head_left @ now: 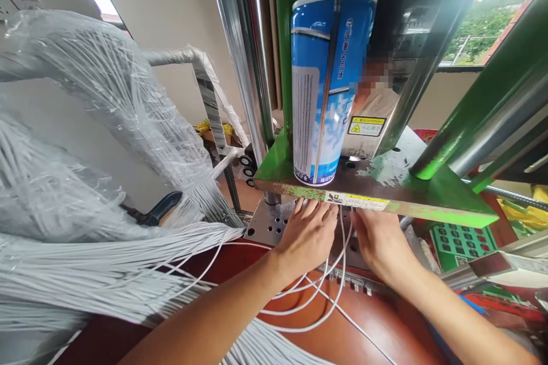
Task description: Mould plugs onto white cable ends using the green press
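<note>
My left hand (309, 236) reaches under the front edge of a green press plate (428, 202), its fingers stretched forward over a metal base plate with holes (268, 227). My right hand (383, 242) is under the same edge, to the right. Its fingertips are hidden, so its grip does not show. Thin pale grey cables (342, 291) rise between the hands and loop below them. Whatever lies at their upper ends is covered by the press plate and the hands. A blue and white spray can (327, 91) stands upright on the plate, above the hands.
Thick bundles of grey cable (107, 262) spread across the left, some wrapped in clear plastic (111, 68). Steel columns (240, 40) and green posts flank the plate. A yellow warning label (366, 126) is behind the can. A green button panel (464, 245) is at right, above the red-brown work surface (363, 319).
</note>
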Demonstrator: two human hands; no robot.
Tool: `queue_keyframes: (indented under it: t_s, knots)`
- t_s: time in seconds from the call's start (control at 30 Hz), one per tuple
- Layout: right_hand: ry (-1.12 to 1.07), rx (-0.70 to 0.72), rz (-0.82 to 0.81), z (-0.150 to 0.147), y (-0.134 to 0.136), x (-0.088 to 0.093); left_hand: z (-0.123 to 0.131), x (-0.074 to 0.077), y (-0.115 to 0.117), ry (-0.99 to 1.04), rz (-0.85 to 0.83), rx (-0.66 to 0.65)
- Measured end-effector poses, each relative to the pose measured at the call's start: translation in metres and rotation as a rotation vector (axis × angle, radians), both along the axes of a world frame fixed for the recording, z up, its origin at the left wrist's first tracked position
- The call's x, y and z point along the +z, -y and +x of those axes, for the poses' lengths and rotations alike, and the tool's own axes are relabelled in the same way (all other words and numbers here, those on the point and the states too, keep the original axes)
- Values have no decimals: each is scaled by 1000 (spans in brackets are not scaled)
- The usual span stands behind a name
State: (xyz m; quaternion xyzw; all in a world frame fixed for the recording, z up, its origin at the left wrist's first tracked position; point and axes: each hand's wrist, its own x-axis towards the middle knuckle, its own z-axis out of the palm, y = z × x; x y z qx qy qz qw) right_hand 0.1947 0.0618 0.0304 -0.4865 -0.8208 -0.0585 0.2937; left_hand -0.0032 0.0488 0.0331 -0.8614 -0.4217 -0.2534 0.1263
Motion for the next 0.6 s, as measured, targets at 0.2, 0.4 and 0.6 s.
queue_keyframes:
  t_s: [0.2,0.4,0.6]
  knots:
    - [326,-118,53,-26,31,-8,13,-2,5,-42,-36,77]
    - [348,-139,20,-32,9,-14,18,-23,-14,-4,-4,65]
    - [275,-138,61,-33,5,-12,23,-22,-19,68,14,65]
